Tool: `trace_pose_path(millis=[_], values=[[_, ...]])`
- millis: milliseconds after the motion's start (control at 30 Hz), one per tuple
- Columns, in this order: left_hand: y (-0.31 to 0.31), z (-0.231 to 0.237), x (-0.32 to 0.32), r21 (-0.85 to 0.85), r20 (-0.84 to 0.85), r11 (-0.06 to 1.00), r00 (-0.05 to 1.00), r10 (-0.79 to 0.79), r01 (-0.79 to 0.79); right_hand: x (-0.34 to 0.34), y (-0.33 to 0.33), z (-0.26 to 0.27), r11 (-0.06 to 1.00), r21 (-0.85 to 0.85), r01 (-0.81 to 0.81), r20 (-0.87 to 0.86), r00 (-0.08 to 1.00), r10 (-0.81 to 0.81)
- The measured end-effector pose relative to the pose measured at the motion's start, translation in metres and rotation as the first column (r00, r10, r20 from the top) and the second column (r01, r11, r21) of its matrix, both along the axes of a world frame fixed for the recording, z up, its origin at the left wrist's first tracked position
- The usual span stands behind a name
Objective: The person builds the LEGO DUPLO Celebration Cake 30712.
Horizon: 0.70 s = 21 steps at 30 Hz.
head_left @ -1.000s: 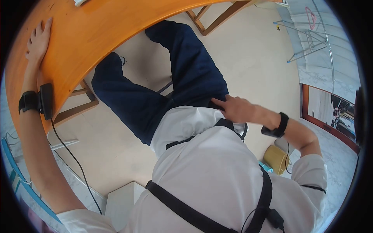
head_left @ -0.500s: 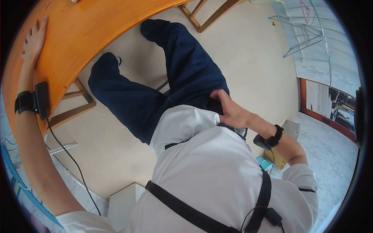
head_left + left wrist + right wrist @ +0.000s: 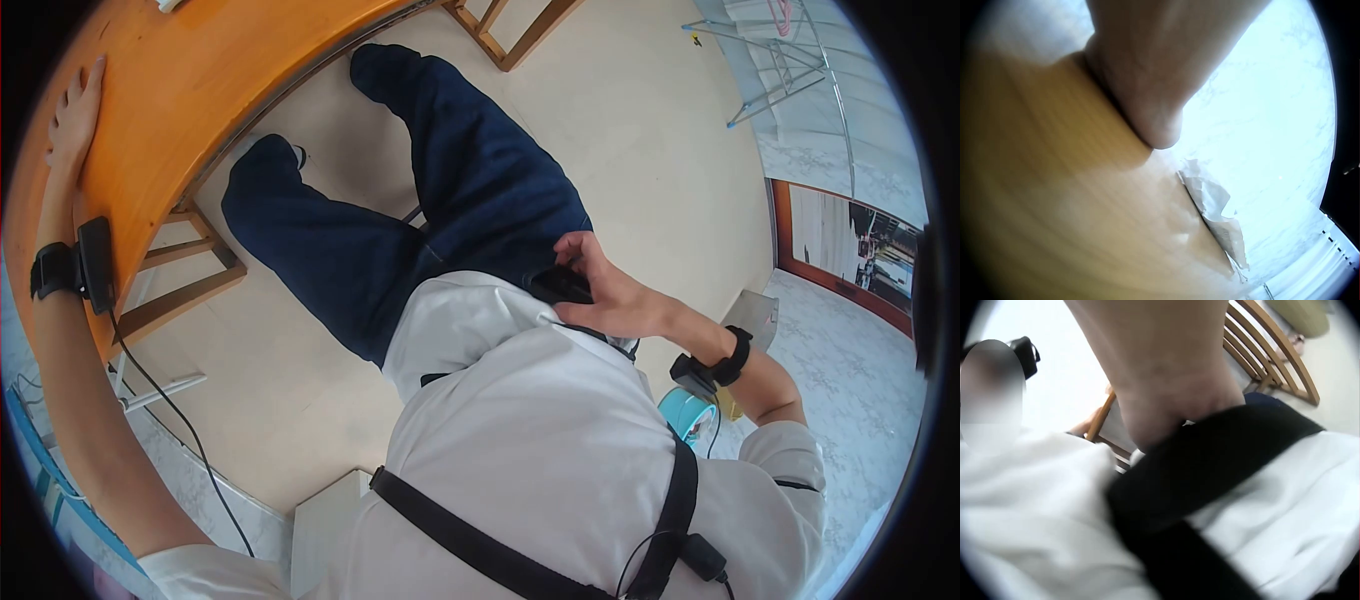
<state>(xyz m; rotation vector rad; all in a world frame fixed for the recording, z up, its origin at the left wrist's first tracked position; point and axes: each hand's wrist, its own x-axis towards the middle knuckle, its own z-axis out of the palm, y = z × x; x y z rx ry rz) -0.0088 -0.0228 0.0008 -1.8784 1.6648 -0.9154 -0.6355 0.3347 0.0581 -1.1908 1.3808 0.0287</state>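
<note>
My left hand (image 3: pixel 74 125) lies palm down on the orange wooden table (image 3: pixel 215 65), its fingers stretched out. In the left wrist view the heel of that hand (image 3: pixel 1157 119) rests near the table's edge. At the right hip, my right hand (image 3: pixel 630 300) curls its thumb and forefinger around a black object (image 3: pixel 558 286) at the waist, between the white shirt (image 3: pixel 520 430) and the dark blue trousers (image 3: pixel 495 185). What kind of object it is, I cannot tell. A wide black strap (image 3: pixel 1210 465) crosses the shirt in the right wrist view, in front of the right hand.
Wooden legs (image 3: pixel 180 290) stand beneath the table. A torn piece of pale covering (image 3: pixel 1213 203) sticks up at its edge. Behind the right elbow are a light blue container (image 3: pixel 685 412) and a grey box (image 3: pixel 755 315). A slatted wooden chair (image 3: pixel 1297 369) shows in the right wrist view.
My right hand has shifted at the waist; its thumb and forefinger now spread around the black object, more of which shows. My left hand stays flat on the table.
</note>
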Motion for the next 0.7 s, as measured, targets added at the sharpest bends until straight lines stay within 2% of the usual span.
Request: trace_pose_path(millis=[33, 67, 100, 133, 167, 233, 267, 333, 367, 433, 500, 533, 567, 600, 633, 667, 700], values=[[0.003, 0.003, -0.003, 0.015, 0.011, 1.0, 1.0, 0.016, -0.016, 0.002, 0.001, 0.0, 0.986, -0.129, -0.106, -0.124, 0.988, 0.09], [0.002, 0.003, -0.006, 0.029, 0.018, 0.999, 0.999, 0.027, -0.027, -0.001, 0.004, -0.009, 0.987, -0.129, -0.1, -0.127, 0.988, 0.084], [0.001, 0.002, -0.005, 0.028, 0.015, 0.999, 1.0, 0.025, -0.025, -0.007, 0.004, -0.027, 0.929, -0.314, -0.195, -0.123, 0.979, 0.163], [-0.001, 0.0, 0.002, 0.005, -0.013, 1.0, 1.0, -0.004, 0.004, -0.007, 0.0, -0.034, 0.827, -0.488, -0.28, -0.133, 0.96, 0.246], [-0.003, -0.002, 0.007, -0.018, -0.04, 0.999, 0.999, -0.033, 0.033, -0.008, -0.001, -0.035, 0.825, -0.489, -0.283, -0.135, 0.959, 0.249], [-0.004, -0.005, 0.012, -0.022, -0.029, 0.999, 0.999, -0.032, 0.031, -0.01, -0.003, -0.031, 0.944, -0.286, -0.161, 0.032, 0.984, 0.177], [-0.005, -0.005, 0.01, -0.026, -0.018, 0.999, 0.999, -0.037, 0.037, -0.011, 0.0, -0.03, 0.946, -0.284, -0.158, 0.032, 0.984, 0.174], [-0.006, -0.006, 0.008, -0.017, 0.016, 0.999, 0.999, -0.03, 0.03, -0.019, 0.003, -0.024, 0.954, -0.298, -0.025, 0.162, 0.984, 0.076], [-0.005, -0.005, 0.008, -0.011, 0.056, 1.0, 0.998, -0.017, 0.018, -0.023, 0.002, -0.021, 0.953, -0.301, -0.029, 0.161, 0.984, 0.081], [0.0, -0.001, -0.006, -0.004, 0.046, 1.0, 0.999, 0.002, -0.002, -0.032, -0.002, -0.015, 0.848, -0.508, 0.151, 0.197, 0.979, -0.057], [-0.001, -0.001, -0.006, -0.003, 0.041, 1.0, 0.999, 0.027, -0.027, -0.05, -0.018, -0.018, 0.732, -0.605, 0.313, 0.13, 0.946, -0.298], [-0.008, -0.009, 0.001, -0.064, -0.187, 0.997, 0.982, 0.04, -0.053, -0.057, -0.029, -0.019, 0.733, -0.605, 0.311, 0.134, 0.947, -0.292], [-0.005, -0.006, 0.0, -0.115, -0.404, 0.989, 0.914, 0.04, -0.094, -0.063, -0.041, -0.019, 0.734, -0.626, 0.263, 0.046, 0.952, -0.302], [0.002, 0.001, 0.006, 0.011, -0.161, 0.994, 0.981, -0.105, 0.108, -0.064, -0.053, -0.019, 0.733, -0.647, 0.209, -0.04, 0.951, -0.307], [0.007, 0.009, -0.003, 0.005, -0.154, 0.997, 0.985, -0.081, 0.083, -0.057, -0.066, -0.017, 0.734, -0.651, 0.195, -0.032, 0.958, -0.283], [0.008, 0.009, -0.007, -0.067, -0.383, 0.998, 0.923, -0.038, 0.013, -0.043, -0.077, -0.017, 0.736, -0.677, 0.023, -0.078, 0.992, -0.104], [0.011, 0.008, -0.01, -0.123, -0.588, 0.99, 0.809, -0.014, -0.073, -0.027, -0.088, -0.02, 0.706, -0.693, -0.145, -0.127, 0.989, 0.079]])
